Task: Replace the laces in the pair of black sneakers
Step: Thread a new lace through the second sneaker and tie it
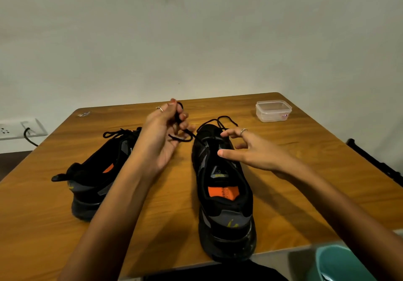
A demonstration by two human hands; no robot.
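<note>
Closest to the camera, a teal rounded plastic vessel (346, 263) sits just below the near edge of the brown wood-grain table (305, 171), off to the right of the right-hand black sneaker with the orange insole label (224, 193). That sneaker stands upright on the table with its heel toward the camera and its toe pointing away. Left of it, well apart, lies the second black sneaker with the grey heel panel (93, 182), angled so its toe points up and to the right, its own black lace lying in loose loops at its toe end. The left hand (165, 132) is raised just left of the right-hand sneaker's toe; its grip is closed, fingers curled around a thin black shoelace (185, 137) that runs down from the fist to the eyelets of that sneaker, with a short loose tail hanging below the fingers. Further loops of that lace lie beyond the sneaker's toe. The right hand (255, 149) hovers over the front of the same sneaker with fingers spread and holding nothing, its fingertips close above the lacing area; whether they touch the shoe cannot be told. Beyond the sneaker, to its right, a clear plastic lidded box (273, 110) rests near the table's far corner.
</note>
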